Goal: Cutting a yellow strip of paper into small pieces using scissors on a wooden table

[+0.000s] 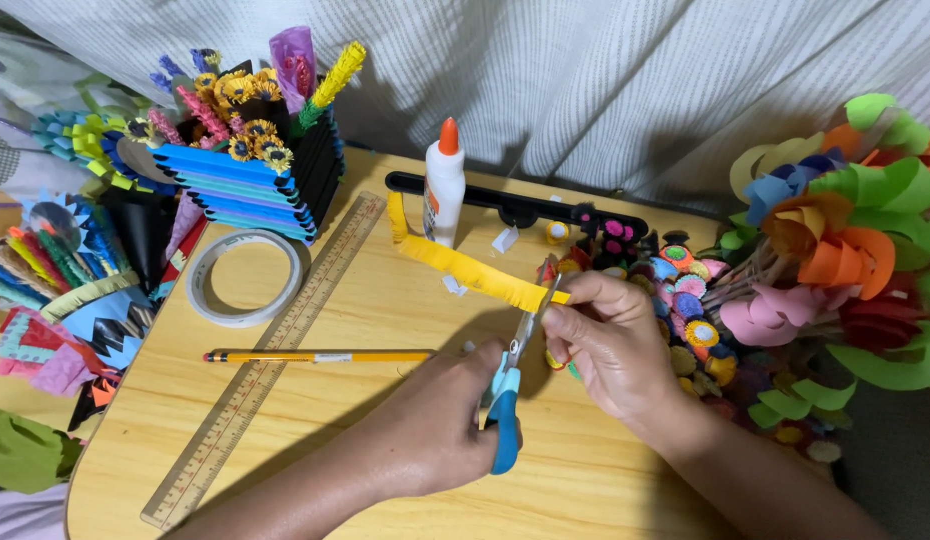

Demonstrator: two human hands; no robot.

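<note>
Bench (315,420) of pale wood carries everything, and paper craft crowds both ends. At its right edge a big bunch of paper flowers (835,250) spreads over a heap of small rolled discs (685,320). At the far left corner stands a blue stick box (255,185) full of paper blooms. A ruler (265,370) runs slantwise down the left half, a tape ring (243,277) just beside its upper part, and a pencil (315,356) lies across it. A glue bottle (444,185) stands upright near the far edge.

The yellow strip (465,265) reaches from beside the bottle toward mid-bench. The right hand (610,345) pinches its near end. The left hand (435,430) is clenched on the blue scissors (507,395), whose blades meet the strip at that pinched end.

Judging by this, the strip is being snipped along its edge; the next cut calls for shifting the pinch slightly and keeping the strip taut.
</note>
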